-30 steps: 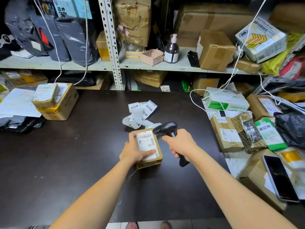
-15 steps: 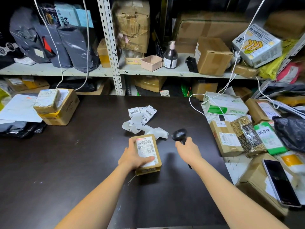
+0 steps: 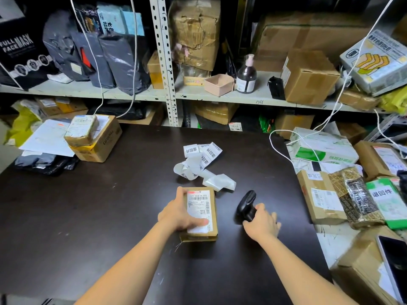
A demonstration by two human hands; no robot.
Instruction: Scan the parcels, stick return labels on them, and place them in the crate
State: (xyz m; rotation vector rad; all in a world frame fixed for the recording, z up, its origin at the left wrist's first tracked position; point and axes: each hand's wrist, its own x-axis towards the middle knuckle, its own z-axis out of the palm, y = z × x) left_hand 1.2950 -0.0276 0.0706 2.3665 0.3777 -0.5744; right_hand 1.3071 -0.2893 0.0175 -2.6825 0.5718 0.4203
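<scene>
Centre frame: left hand grips cardboard parcel, thumb across label; right hand curled round barcode scanner; park it clear of return-label strip above

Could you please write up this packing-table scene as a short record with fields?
parcel: small brown cardboard box with a white shipping label, flat on the dark table
left hand: holds the box, thumb on its label
right hand: holds the black handheld barcode scanner, right of the box
return labels: curled white paper strip, behind the box
return label on box: none visible
</scene>
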